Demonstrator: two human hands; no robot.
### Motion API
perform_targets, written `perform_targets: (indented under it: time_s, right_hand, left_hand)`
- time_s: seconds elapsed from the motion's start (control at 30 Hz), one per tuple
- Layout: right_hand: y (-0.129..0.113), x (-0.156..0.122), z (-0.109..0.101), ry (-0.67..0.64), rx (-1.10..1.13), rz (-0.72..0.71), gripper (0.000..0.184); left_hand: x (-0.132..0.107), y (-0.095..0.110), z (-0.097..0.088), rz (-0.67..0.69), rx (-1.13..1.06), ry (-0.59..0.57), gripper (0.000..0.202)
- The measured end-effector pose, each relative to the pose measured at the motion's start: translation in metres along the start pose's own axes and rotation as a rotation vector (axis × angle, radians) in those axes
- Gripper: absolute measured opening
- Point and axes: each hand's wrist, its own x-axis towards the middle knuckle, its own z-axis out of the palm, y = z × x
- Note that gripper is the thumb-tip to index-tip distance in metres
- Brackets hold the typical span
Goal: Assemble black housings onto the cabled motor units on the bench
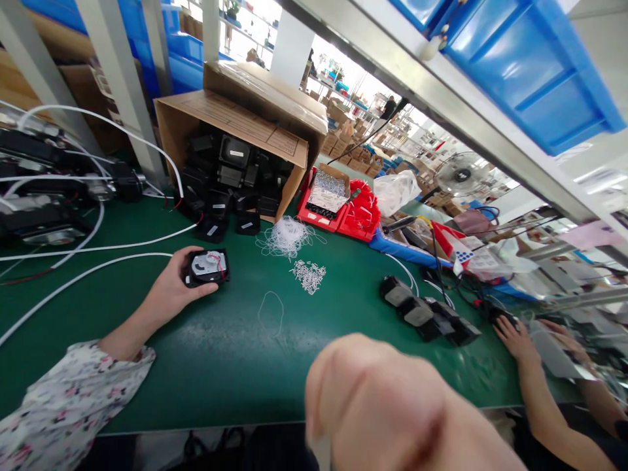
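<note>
Now the left hand [173, 286] curls round the rim of a black housing [207, 267], on the near side of the cardboard box [275, 134]! Its open face points up, longer side seemingly running left to right, a pale metal plate [209, 263] and thin red wires [222, 263] showing in the boxy shell. Well to the near right of the box, the right hand [377, 392] blurs, curled, its contents impossible to tell, while fine white strands [288, 235] tangle by the box's near right corner
</note>
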Motion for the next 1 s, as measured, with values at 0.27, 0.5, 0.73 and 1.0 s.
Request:
perform_targets:
  time_s: [0.27, 0.5, 0.73, 1.0]
  right_hand:
    - [0.100, 0.109, 0.068, -0.283, -0.708, -0.183, 0.017]
    - [0.142, 0.107, 0.088, -0.265, -0.915, 0.218, 0.027]
    - [0.152, 0.092, 0.089, -0.258, -0.799, 0.232, 0.013]
    - [0.087, 0.121, 0.058, -0.266, -0.583, 0.025, 0.013]
  left_hand:
    - [0.004, -0.002, 0.018, 0.065, -0.133, -0.156, 0.077]
    - [0.007, -0.010, 0.024, 0.089, -0.233, -0.195, 0.079]
    - [0.010, -0.007, 0.016, 0.050, -0.238, -0.275, 0.078]
    - [0.017, 0.001, 0.016, 0.118, -0.199, -0.311, 0.076]
